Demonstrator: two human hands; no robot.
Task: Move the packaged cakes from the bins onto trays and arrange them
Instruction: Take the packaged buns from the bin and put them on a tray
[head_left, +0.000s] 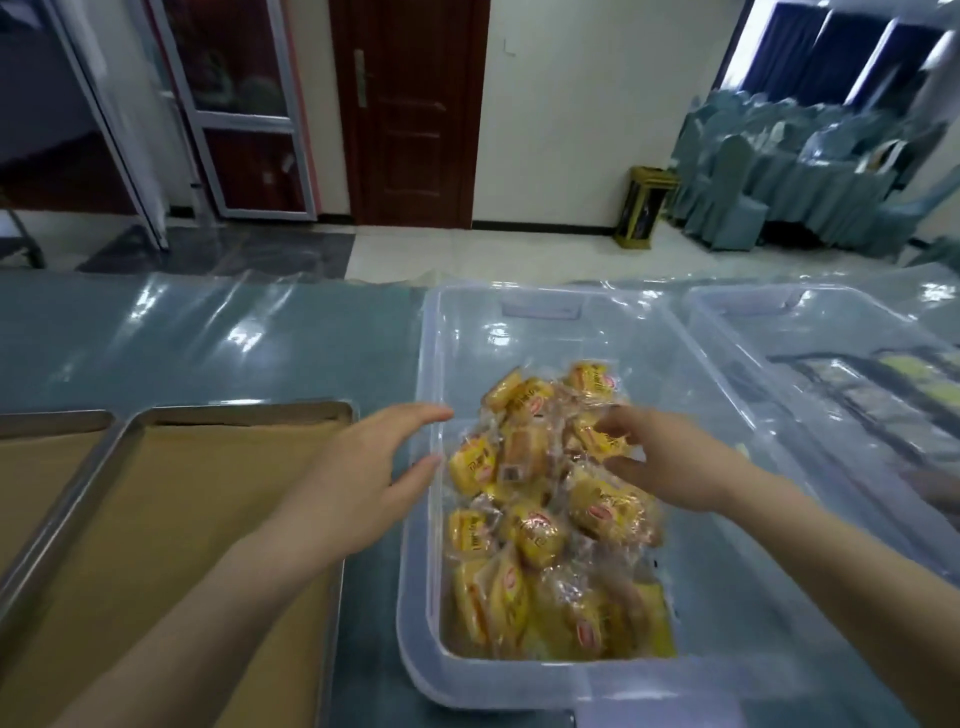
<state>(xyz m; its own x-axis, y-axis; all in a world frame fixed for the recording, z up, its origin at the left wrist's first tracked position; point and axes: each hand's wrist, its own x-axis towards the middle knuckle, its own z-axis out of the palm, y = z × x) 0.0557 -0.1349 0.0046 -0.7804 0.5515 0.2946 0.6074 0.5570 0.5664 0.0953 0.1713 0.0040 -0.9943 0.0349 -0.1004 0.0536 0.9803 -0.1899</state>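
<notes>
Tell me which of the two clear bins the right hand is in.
The centre bin, piled with yellow packaged cakes; the right hand pinches one there. The other bin, farther right, holds flat dark-edged packs.

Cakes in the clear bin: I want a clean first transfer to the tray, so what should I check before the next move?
1. Right hand grip: its fingers pinch a packaged cake atop the pile. Ok.
2. Left hand free: open over the clear bin at its left rim, holding nothing. Ok.
3. Tray ready: paper-lined and bare beside the bin. Ok.
4. Way to the tray: the left hand lies across it. Not ok.
5. Cake undamaged: too blurred. Cannot tell.
</notes>
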